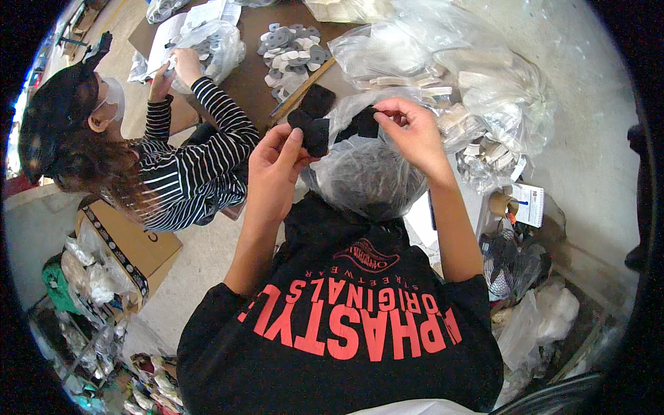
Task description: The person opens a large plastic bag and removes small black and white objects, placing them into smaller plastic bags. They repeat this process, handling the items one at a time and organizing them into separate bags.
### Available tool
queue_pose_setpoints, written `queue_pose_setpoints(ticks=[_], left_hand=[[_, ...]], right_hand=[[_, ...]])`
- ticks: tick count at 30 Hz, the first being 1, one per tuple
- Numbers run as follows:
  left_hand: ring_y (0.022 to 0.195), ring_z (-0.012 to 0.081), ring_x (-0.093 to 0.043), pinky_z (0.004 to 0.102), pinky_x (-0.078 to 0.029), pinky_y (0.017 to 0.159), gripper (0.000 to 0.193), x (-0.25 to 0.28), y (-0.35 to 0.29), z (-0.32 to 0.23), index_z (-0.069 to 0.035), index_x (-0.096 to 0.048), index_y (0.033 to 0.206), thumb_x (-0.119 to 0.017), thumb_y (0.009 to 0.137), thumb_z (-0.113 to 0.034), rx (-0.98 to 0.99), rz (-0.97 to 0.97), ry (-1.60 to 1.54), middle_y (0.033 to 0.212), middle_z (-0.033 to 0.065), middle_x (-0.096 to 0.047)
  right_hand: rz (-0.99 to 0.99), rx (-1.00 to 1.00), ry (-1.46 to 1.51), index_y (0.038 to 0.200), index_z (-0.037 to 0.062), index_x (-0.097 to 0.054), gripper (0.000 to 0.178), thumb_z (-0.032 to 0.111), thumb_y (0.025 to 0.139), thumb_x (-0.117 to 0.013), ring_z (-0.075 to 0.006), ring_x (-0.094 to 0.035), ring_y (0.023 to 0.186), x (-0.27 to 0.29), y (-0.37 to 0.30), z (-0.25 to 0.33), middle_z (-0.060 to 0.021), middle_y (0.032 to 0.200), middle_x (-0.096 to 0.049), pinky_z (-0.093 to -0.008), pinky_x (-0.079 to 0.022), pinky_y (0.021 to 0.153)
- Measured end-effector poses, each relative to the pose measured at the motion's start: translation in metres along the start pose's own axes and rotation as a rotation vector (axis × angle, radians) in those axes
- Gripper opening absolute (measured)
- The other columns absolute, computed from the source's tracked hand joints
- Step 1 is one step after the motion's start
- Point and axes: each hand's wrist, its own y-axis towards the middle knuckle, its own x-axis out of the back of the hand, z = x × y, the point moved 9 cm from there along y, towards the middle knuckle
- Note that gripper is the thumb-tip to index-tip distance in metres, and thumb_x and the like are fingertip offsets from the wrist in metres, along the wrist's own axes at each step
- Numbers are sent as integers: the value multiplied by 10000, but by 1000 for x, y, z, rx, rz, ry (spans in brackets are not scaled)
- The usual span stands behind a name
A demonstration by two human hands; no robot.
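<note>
- Handling these limp-looking pieces well probably calls for a light pinch at the edges, both hands level, so that layers separate without creasing.
- The left hand (282, 149) has its thumb closed against its fingers, gripping black pieces (317, 136); overlap hides how many.
- The right hand (413, 131) pinches a dark piece (366, 122) between thumb and forefinger, the other fingers loosely curled.
- Both handfuls hang beside the clear plastic bag (366, 176), before the chest; another black square (318, 100) shows just beyond, near a wooden strip (302, 90).
</note>
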Motion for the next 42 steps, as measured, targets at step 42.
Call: queue_pose_setpoints(ticks=[42], left_hand=[[926,219,-772,351,-654,865,285,-67,-19,8,122,-713,1188,-684,1046,-124,-33,31,141,1074,167,-772]], right_hand=[[-267,106,484,1162,19,-623,205,-47,979,-691,-80,-623,919,-8,-57,49,-16,1030,-648,-236,-524,839]])
